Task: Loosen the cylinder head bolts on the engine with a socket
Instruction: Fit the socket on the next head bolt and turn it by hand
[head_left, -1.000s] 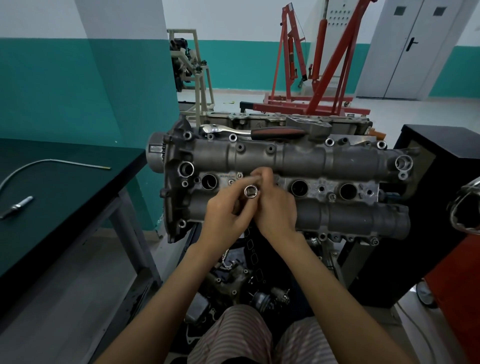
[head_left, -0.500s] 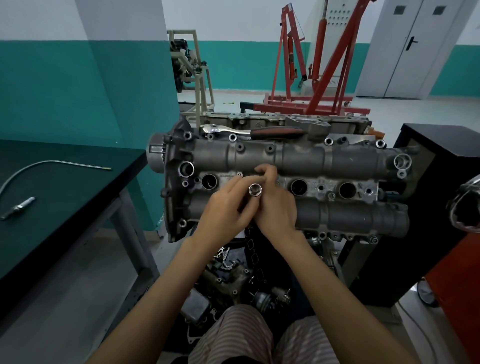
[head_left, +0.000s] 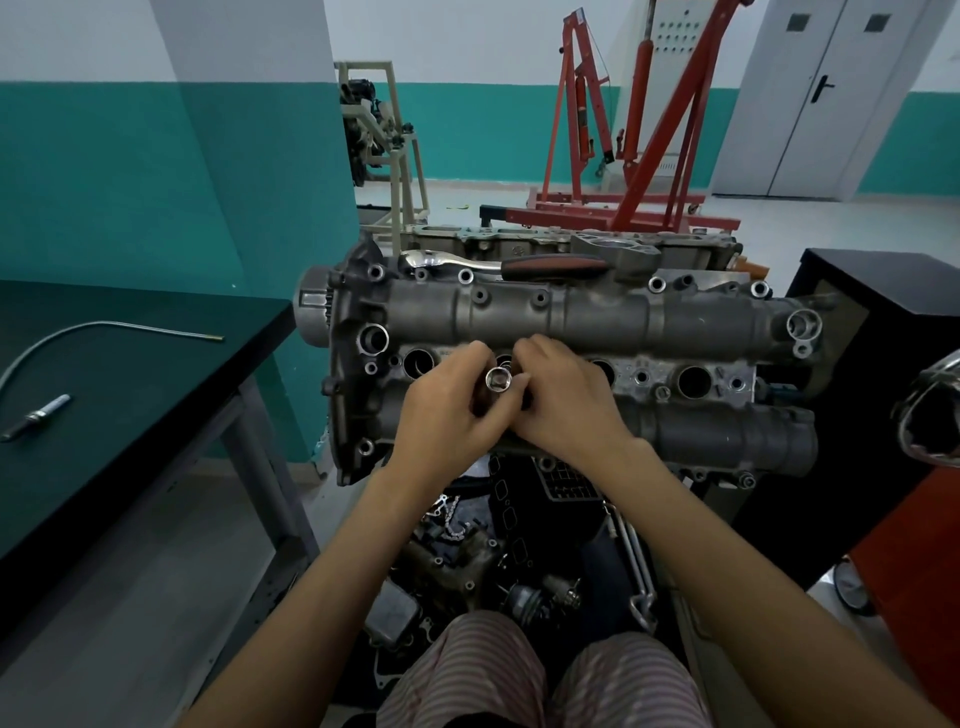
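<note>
Pinching one socket (head_left: 499, 379) (no legible marking) — left hand (head_left: 447, 415), right hand (head_left: 566, 402) — above engine (head_left: 597, 312).

Ratchet (head_left: 504, 263) lies on engine (head_left: 597, 317) far edge; both hands w/ socket (head_left: 499, 379) over its middle; bench (head_left: 130, 374) left.

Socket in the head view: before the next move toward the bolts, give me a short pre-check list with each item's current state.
1. Socket in hand: ok, left hand and right hand both hold it, open end toward the camera.
2. Socket seated on a bolt: cannot tell, its lower end is hidden by fingers.
3. Ratchet attached: not ok, it lies apart on the engine's far edge.
4. Ratchet free to pick up: ok, nothing lies on it.
5. Socket size matches the bolts: cannot tell.
</note>
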